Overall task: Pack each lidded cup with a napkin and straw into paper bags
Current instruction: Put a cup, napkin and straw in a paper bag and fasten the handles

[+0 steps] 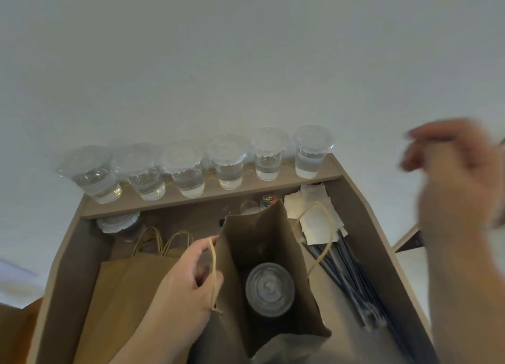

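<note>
While the left hand [188,279] grips the left rim and twine handle of the open paper bag [262,235], which stands upright on the worktop [366,227], a lidded cup [270,288] sits at the bottom of that bag. The right hand [448,167] is raised at the right, well apart from the bag. It is too blurred to tell whether its curled fingers hold anything. White napkins [314,208] lie just beside the bag's far right corner, with dark straws [352,276] spread in front of them. Flat paper bags [123,287] lie under the left wrist. Six lidded cups [229,161], each partly filled with clear liquid, stand in a row on the raised ledge [207,191] at the back.
</note>
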Motion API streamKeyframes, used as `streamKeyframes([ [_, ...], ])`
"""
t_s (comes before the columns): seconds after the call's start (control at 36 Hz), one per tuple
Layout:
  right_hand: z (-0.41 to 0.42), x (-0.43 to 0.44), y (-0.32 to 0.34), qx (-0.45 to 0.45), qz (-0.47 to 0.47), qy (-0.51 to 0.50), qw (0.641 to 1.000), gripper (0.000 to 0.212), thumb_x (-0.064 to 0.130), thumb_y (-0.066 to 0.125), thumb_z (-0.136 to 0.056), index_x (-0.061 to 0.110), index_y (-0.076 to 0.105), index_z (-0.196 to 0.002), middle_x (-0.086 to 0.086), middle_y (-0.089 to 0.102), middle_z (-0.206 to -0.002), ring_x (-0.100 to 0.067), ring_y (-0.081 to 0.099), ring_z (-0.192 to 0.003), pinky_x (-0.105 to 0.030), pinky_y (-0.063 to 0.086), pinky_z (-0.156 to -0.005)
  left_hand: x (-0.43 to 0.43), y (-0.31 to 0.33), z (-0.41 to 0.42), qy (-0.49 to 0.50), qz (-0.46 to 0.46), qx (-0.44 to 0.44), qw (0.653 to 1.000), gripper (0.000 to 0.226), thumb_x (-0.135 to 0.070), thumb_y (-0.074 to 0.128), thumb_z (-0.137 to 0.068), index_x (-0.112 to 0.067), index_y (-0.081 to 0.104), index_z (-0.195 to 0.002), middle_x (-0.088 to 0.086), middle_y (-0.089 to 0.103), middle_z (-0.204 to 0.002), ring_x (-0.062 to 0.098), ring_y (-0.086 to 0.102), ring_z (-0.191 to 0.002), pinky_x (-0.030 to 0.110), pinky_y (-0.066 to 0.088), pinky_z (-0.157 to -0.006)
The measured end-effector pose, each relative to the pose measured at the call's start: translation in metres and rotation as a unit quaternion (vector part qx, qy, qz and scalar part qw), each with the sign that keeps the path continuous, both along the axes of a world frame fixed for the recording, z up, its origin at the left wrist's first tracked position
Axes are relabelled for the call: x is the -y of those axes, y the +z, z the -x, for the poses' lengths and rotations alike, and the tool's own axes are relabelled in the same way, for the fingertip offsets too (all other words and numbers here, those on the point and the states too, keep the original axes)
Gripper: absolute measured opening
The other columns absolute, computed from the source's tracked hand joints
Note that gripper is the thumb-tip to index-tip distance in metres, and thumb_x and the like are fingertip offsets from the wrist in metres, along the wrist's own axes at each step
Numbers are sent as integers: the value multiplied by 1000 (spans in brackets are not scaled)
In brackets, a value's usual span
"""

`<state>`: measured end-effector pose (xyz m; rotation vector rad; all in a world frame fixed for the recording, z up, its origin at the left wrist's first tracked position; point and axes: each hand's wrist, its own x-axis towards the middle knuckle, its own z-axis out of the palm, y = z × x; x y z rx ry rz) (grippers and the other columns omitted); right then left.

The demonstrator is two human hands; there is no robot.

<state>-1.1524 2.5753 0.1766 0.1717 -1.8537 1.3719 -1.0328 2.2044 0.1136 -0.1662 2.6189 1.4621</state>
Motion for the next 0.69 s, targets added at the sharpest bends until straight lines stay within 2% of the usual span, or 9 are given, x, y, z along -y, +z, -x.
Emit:
streamKeyframes([
  [0.06, 8, 28, -42, 160, -16, 12, 987, 30, 21, 54, -85, 37, 77, -95, 9, 71, -72, -4, 62, -59, -23, 51, -57, -2, 2, 0, 4, 12, -2, 1000, 48, -23, 60, -99, -65, 51, -121, -20, 75, -86, -3, 68, -83, 26, 49, -71],
  [0.11, 19, 50, -100, 311, -101, 17, 945, 25, 29, 56, -88, 45, 74, -95, 20, 72, -81, 0, 64, -64, -24, 51, -61, -5, 3, 0, 15, 10, 4, 1000, 53, -23, 60, -99, -71, 49, -118, -19, 76, -90, -1, 70, -84, 28, 51, -73],
  [0.19, 36, 54, -157, 426, -166, 45, 888, 19, 27, 62, -96, 44, 69, -98, 20, 71, -98, -2, 69, -91, -25, 56, -78, -11, 2, -3, 31, 15, -2, 999, 46, -36, 60, -93, -67, 51, -125, -24, 76, -94, -6, 70, -89, 31, 52, -77],
  [0.25, 49, 57, -180, 477, -220, 51, 849, 30, 23, 62, -96, 39, 67, -121, 10, 63, -131, -13, 63, -115, -33, 55, -94, -16, 1, -4, 49, 12, -4, 999, 46, -44, 57, -85, -66, 51, -126, -26, 77, -96, -8, 70, -89, 32, 51, -79],
  [0.33, 69, 54, -200, 527, -329, 41, 783, 68, 25, 67, -87, 28, 49, -153, -1, 40, -160, -26, 44, -145, -51, 47, -115, -22, 0, -6, 78, 5, -12, 997, 47, -34, 64, -94, -73, 52, -118, -31, 75, -99, -13, 69, -91, 29, 49, -81],
  [0.42, 85, 45, -208, 584, -363, 61, 724, 79, 31, 70, -82, 20, 43, -156, -7, 38, -161, -32, 40, -147, -52, 46, -115, -29, -1, -10, 115, 15, -15, 993, 47, -32, 64, -96, -72, 53, -119, -29, 73, -85, -12, 66, -79, 26, 51, -78],
  [0.53, 98, 48, -214, 593, -377, 30, 711, 65, 34, 71, -91, 24, 50, -151, -7, 49, -150, -34, 51, -134, -50, 50, -105, -36, -2, -14, 143, 5, -22, 989, 53, -21, 64, -97, -71, 56, -114, 4, 73, -86, 14, 68, -79, 25, 49, -71],
  [0.61, 108, 50, -218, 592, -403, 14, 698, 48, 32, 71, -94, 22, 59, -139, -8, 57, -138, -34, 58, -123, -48, 54, -98, -39, -4, -17, 156, -9, -19, 988, 54, -21, 65, -98, -72, 55, -114, 4, 73, -91, 13, 68, -80, 30, 49, -75],
  [0.69, 110, 47, -219, 582, -416, 23, 699, 35, 21, 55, -103, 12, 63, -136, -17, 60, -138, -37, 61, -122, -46, 55, -101, -39, -9, -18, 157, -20, -28, 987, 48, -21, 65, -99, -65, 59, -117, 12, 69, -85, 15, 67, -72, 22, 46, -69],
])
